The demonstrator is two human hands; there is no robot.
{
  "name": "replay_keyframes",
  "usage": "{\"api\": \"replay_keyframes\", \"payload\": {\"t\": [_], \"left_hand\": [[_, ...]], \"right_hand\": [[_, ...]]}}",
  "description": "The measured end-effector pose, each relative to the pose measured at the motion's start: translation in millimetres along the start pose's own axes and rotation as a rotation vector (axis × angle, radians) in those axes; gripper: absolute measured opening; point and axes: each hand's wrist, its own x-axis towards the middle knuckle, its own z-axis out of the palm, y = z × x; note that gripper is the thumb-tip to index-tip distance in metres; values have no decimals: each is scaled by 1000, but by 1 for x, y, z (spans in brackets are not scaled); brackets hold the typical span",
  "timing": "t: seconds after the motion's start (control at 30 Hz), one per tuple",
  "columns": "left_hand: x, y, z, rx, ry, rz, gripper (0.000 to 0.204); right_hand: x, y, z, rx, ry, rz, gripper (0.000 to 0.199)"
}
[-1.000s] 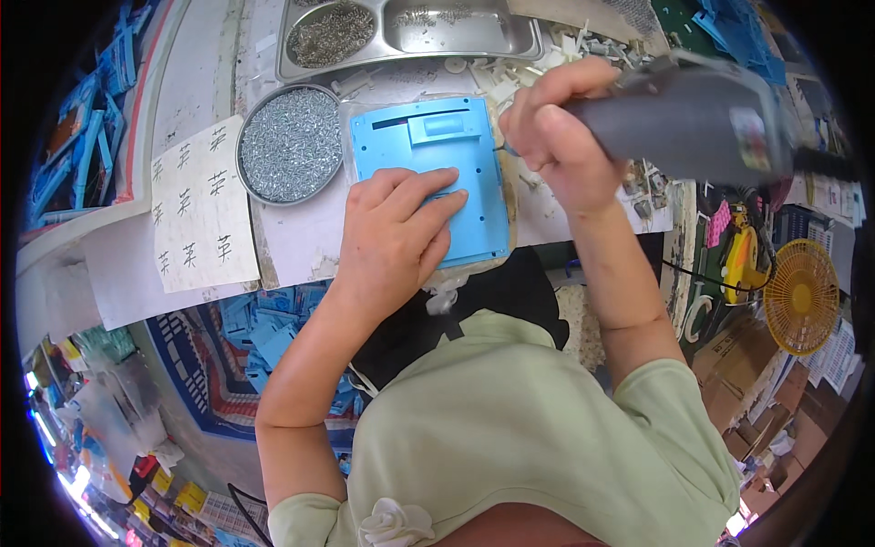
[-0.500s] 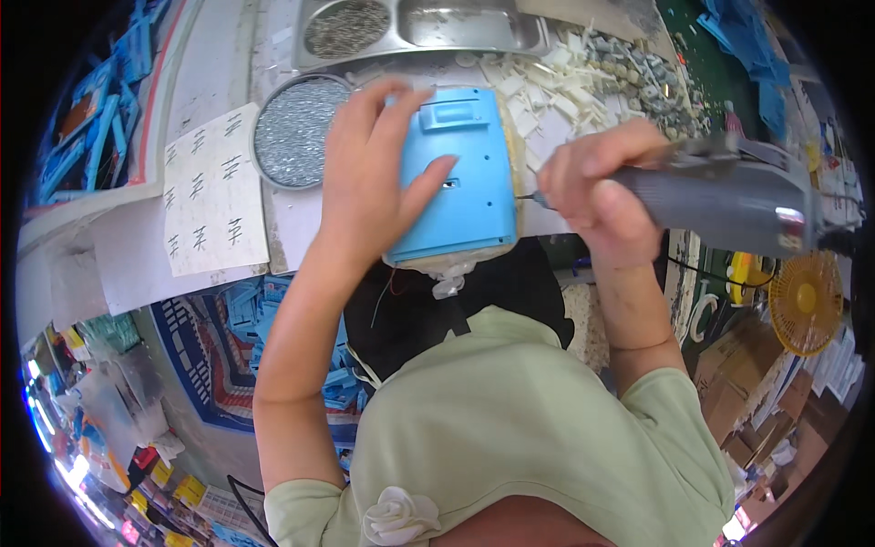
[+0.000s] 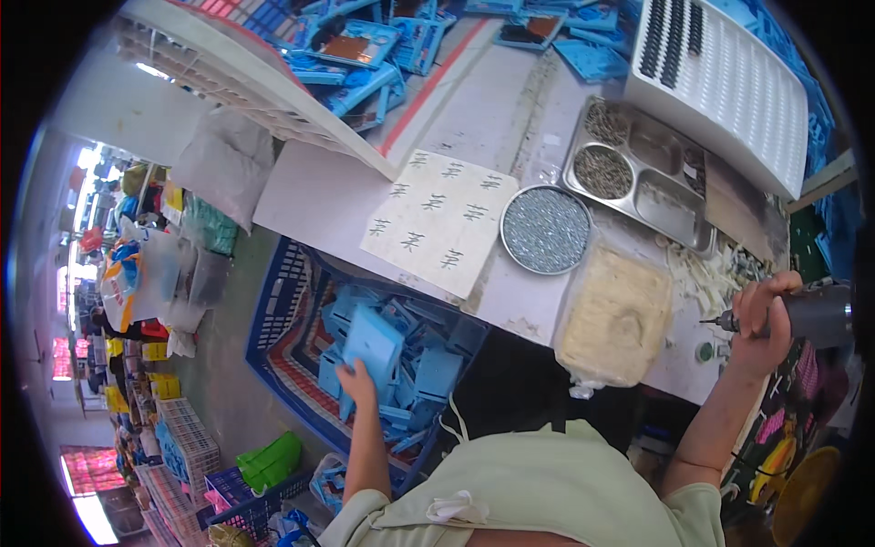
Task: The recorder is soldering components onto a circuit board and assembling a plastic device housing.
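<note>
Down in the blue basket (image 3: 266, 321) on the left, my left hand (image 3: 359, 383) grips the lower edge of a light-blue plastic casing (image 3: 372, 335). Many similar blue casings lie heaped beneath it. My right hand (image 3: 766, 319) is wrapped round a grey electric screwdriver (image 3: 816, 316) at the right of the table, its thin bit pointing left. Between the hands, at the table's front edge, sits a cream-coloured pad wrapped in clear plastic (image 3: 615, 314), with nothing on top of it.
Beside the pad stand a round dish of small silvery pieces (image 3: 545, 230) and a steel compartment tray (image 3: 652, 205) with screws. A marked paper sheet (image 3: 437, 223) lies left of them. Behind are a white ridged rack (image 3: 729, 82) and piled blue casings (image 3: 355, 50).
My view has swung left. The blue casing is off the pad, and my left hand has gone from the table down to the basket. The screwdriver stays in my right hand.
</note>
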Motion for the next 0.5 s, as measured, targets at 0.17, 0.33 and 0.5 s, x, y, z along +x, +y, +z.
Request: {"api": "replay_keyframes", "payload": {"t": [0.17, 0.33, 0.5], "left_hand": [[-25, -6, 26, 578, 177, 538, 55], [-46, 363, 13, -447, -776, 825, 24], [102, 579, 148, -1052, -149, 424, 61]], "right_hand": [[14, 13, 5, -60, -24, 9, 26], [15, 8, -4, -99, 17, 37, 34], [10, 4, -2, -185, 66, 44, 45]]}}
